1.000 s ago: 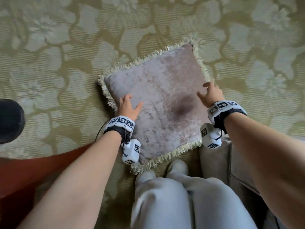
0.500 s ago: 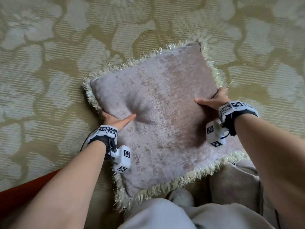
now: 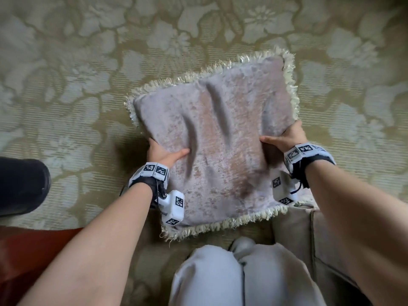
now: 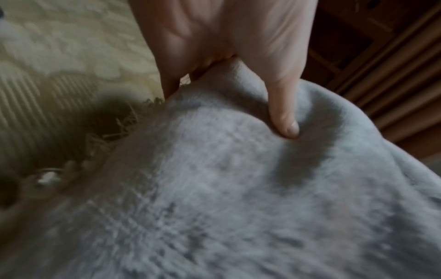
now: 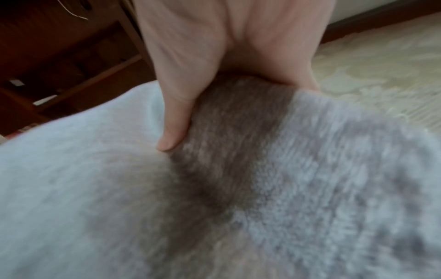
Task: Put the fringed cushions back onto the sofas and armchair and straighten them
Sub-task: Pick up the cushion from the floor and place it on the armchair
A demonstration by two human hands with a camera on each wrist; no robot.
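A square mauve velvet cushion [image 3: 220, 138] with a cream fringe hangs above the carpet, held flat between both hands. My left hand [image 3: 164, 154] grips its left edge, thumb on top and fingers underneath. My right hand [image 3: 284, 136] grips the right edge the same way. The squeeze raises two long creases across the top face. The left wrist view shows the left hand [image 4: 229, 56] with its thumb dug into the cushion [image 4: 214, 188]. In the right wrist view my right hand [image 5: 226, 56] presses its thumb into the cushion's [image 5: 238, 188] pile. The fingers under the cushion are hidden.
A green floral carpet [image 3: 66, 85] lies beneath. A beige sofa corner [image 3: 309, 239] stands at lower right, beside my knees [image 3: 231, 272]. A reddish wooden surface [image 3: 26, 250] is at lower left, with a dark round object [image 3: 19, 186] above it.
Both hands went from resting on the cushion on the carpet to gripping its side edges. The cushion has come up off the floor and now shows creases.
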